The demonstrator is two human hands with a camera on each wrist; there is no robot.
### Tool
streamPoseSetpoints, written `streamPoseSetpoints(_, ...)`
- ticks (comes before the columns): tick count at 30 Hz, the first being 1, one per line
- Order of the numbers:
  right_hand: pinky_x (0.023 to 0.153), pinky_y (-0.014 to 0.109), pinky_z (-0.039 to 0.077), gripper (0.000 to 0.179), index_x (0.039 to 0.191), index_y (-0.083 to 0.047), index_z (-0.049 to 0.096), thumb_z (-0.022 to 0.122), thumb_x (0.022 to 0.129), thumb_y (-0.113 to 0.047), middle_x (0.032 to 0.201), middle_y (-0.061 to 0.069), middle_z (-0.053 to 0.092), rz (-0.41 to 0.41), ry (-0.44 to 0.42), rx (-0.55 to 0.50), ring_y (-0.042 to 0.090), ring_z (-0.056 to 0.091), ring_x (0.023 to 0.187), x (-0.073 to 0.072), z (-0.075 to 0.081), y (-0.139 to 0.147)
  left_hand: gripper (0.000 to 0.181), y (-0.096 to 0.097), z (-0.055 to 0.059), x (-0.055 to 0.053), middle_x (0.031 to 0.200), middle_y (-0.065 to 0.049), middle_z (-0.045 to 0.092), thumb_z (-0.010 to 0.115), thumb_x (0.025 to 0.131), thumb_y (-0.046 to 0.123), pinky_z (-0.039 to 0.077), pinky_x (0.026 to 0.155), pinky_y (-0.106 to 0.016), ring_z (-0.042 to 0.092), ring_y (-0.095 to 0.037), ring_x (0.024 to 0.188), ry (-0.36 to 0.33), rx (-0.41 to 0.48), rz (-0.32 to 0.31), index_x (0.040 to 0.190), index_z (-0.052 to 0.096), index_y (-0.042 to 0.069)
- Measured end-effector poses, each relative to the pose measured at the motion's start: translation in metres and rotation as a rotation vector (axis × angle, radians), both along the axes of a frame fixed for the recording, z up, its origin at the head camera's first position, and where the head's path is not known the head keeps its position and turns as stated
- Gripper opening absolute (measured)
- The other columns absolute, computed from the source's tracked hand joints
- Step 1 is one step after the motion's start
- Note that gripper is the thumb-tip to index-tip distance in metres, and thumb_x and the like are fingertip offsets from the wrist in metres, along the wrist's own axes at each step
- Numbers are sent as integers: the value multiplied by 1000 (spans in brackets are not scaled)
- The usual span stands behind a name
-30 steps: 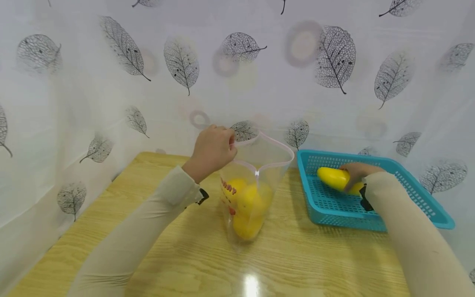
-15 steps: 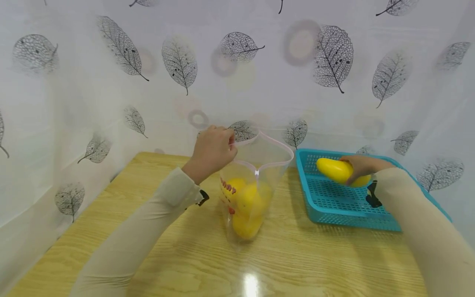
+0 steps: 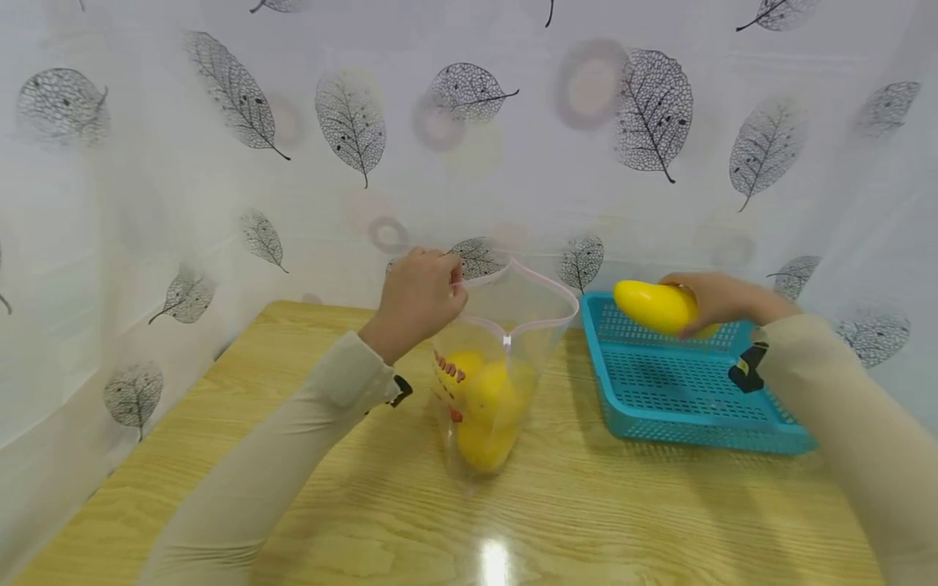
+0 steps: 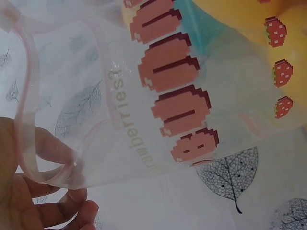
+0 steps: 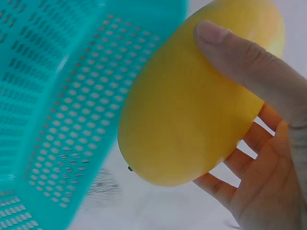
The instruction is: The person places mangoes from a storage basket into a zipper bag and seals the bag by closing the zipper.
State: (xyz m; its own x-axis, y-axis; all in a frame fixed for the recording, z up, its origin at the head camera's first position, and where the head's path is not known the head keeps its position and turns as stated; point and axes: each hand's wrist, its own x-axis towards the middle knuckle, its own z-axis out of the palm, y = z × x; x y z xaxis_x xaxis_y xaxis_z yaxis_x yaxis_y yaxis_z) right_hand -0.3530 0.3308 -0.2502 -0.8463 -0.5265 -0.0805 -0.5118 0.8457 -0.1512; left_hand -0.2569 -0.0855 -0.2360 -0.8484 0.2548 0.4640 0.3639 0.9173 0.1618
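A clear zip bag (image 3: 538, 350) with a pink zip edge and white slider stands on the table, its mouth spread. Several yellow fruits (image 3: 487, 407) lie inside it, seen through the plastic. My left hand (image 3: 421, 297) pinches the bag's rim at its left side; in the left wrist view the thumb and fingers (image 4: 72, 167) hold the pink edge. Over the blue basket (image 3: 659, 423), my right hand (image 3: 721, 299) grips a smooth yellow mango (image 3: 652, 305), raised above the basket's floor. In the right wrist view the thumb lies across the mango (image 5: 187, 105) and the fingers curl beneath.
The wooden table (image 3: 352, 505) carries both the bag and the basket, which stands to the bag's right. Behind them hangs a pale curtain (image 3: 513, 163) printed with leaf skeletons. Red lettering and small strawberries (image 4: 283, 72) decorate the bag.
My right hand has lifted the mango up from the basket's floor to about the height of its back rim. My left hand keeps its hold on the bag's edge.
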Motion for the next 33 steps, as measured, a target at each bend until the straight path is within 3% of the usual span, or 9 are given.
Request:
streamPoseSetpoints(7,89,54,44,85,131,-2,46,86,59,-21,124,19,56,46,61,-36,31,56,102,12,34,-23,7,2,0,1,72,-4,62,57,82,13,44,62,-34,53,-23,71,14,23,1,80,63,10)
streamPoseSetpoints(13,86,48,44,83,133,-4,45,85,61,-17,125,16,56,98,73,-77,26,54,99,26,54,-48,7,3,1,1,73,-4,62,57,82,13,44,62,-34,53,-23,72,9,22,5,80,63,10)
streamPoseSetpoints(33,98,51,37,80,132,-5,47,84,61,-11,129,10,54,303,133,-95,28,48,114,52,83,-114,7,7,2,2,73,-3,63,57,82,14,42,60,-33,52,-22,69,17,18,2,80,63,10)
